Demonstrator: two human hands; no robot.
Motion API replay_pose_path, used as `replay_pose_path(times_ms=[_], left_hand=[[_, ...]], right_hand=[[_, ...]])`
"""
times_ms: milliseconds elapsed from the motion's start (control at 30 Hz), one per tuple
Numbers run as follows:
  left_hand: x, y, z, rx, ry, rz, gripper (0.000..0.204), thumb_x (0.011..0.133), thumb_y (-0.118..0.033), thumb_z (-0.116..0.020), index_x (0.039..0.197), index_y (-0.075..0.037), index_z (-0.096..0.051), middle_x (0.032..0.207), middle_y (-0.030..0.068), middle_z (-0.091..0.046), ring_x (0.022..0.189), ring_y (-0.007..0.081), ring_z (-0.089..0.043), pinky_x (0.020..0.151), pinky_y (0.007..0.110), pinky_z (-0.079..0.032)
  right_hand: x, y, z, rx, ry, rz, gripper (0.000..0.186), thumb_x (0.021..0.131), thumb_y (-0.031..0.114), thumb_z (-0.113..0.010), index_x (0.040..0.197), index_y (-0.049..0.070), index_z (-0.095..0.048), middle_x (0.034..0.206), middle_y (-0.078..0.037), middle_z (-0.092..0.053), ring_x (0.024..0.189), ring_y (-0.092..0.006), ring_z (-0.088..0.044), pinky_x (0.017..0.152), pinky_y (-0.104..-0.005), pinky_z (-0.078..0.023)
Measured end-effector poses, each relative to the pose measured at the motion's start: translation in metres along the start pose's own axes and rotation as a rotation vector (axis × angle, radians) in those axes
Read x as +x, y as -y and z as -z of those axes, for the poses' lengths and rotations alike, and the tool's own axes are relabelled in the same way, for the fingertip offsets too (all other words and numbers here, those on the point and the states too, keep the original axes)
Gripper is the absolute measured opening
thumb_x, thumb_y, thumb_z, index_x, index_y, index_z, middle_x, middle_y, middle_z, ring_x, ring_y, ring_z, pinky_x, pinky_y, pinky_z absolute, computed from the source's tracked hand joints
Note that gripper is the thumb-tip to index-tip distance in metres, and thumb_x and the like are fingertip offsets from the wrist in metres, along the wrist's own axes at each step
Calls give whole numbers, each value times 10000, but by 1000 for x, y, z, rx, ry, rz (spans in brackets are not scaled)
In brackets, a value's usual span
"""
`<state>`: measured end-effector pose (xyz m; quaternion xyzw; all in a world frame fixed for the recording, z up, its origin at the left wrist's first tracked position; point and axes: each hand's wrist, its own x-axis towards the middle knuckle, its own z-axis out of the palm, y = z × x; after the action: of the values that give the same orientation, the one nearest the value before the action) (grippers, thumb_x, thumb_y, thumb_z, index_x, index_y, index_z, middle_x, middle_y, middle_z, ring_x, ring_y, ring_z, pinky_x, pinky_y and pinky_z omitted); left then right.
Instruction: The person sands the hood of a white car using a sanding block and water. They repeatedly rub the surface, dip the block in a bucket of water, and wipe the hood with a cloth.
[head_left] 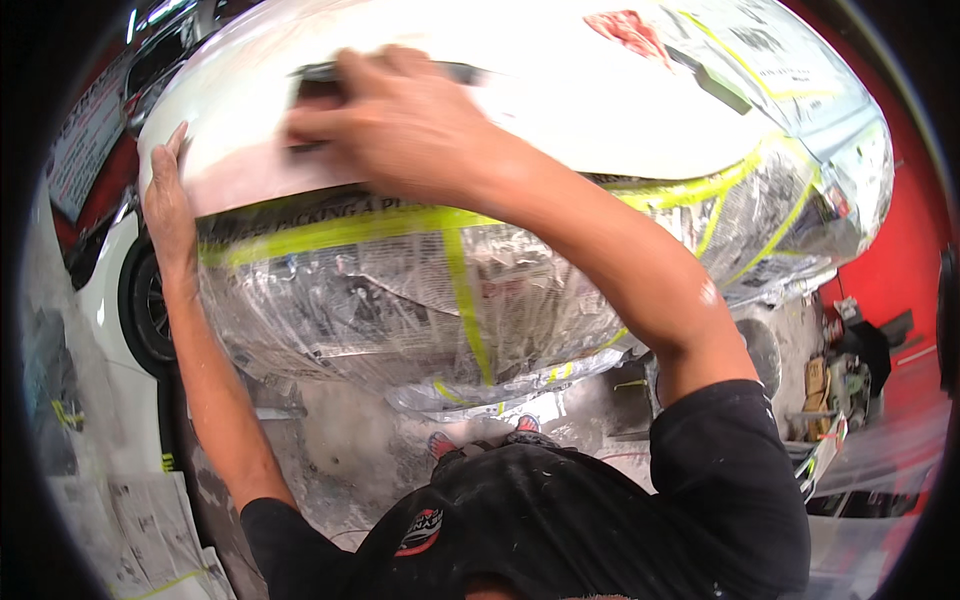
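right hand (pixel 400 130) curled round a dark pad (pixel 318 74) on the white panel (pixel 545 110) | left hand (pixel 172 195) laid flat at its left edge | masking paper (pixel 380 290) taped below; rubbing looks unfinished; how much remains, i can't tell

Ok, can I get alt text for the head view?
A person's right hand holds a dark, blurred object against a white car panel, while the left hand rests at the panel's left edge. Printed sheets and yellow-green tape cover the body below. A reddish, crumpled piece and a greenish block lie farther right.
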<state>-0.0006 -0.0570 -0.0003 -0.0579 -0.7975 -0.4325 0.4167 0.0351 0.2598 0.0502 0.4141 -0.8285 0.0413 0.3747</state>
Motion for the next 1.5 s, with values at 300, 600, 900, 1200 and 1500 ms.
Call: replay_pose_path(times_ms=[300,600,900,1200,1500], left_hand=[[-44,-113,-105,539,265,-381,964,984,-744,-409,1475,84,-460,1530,297,-467,1466,396,-410,1231,509,-285],[-156,-323,-330,294,215,-613,1094,867,-771,-591,1393,181,-470,1488,354,-463,1425,428,-431,1216,453,-332],[-165,-327,-346,438,280,-699,1044,968,-798,-282,1490,93,-431,1550,293,-439,1482,391,-391,1239,508,-284],[-130,-236,-226,484,287,-621,988,975,-799,-160,1546,-35,-418,1583,213,-436,1516,350,-347,1271,505,-201],[-62,-181,-168,587,397,-511,895,1023,-736,-185,1503,-51,-504,1568,183,-472,1490,310,-402,1263,434,-264]], right_hand=[[-242,-142,131,-310,-154,-573,390,988,256,-676,1372,194,-689,1411,-272,-575,1309,-428,-558,1109,-496,-428],[-288,-92,170,-29,-301,-529,438,995,34,-576,1430,-14,-595,1436,-185,-616,1370,-362,-514,1155,-446,-364],[-364,-115,189,161,-334,-635,465,1050,182,-569,1463,-30,-552,1460,-210,-571,1326,-346,-526,1147,-440,-348],[-399,-122,196,216,-196,-629,482,1070,229,-516,1490,-7,-527,1528,-136,-551,1446,-350,-434,1218,-471,-250],[-422,-102,208,68,-135,-718,486,1077,235,-493,1489,-21,-522,1535,-137,-544,1470,-354,-405,1237,-478,-211]])
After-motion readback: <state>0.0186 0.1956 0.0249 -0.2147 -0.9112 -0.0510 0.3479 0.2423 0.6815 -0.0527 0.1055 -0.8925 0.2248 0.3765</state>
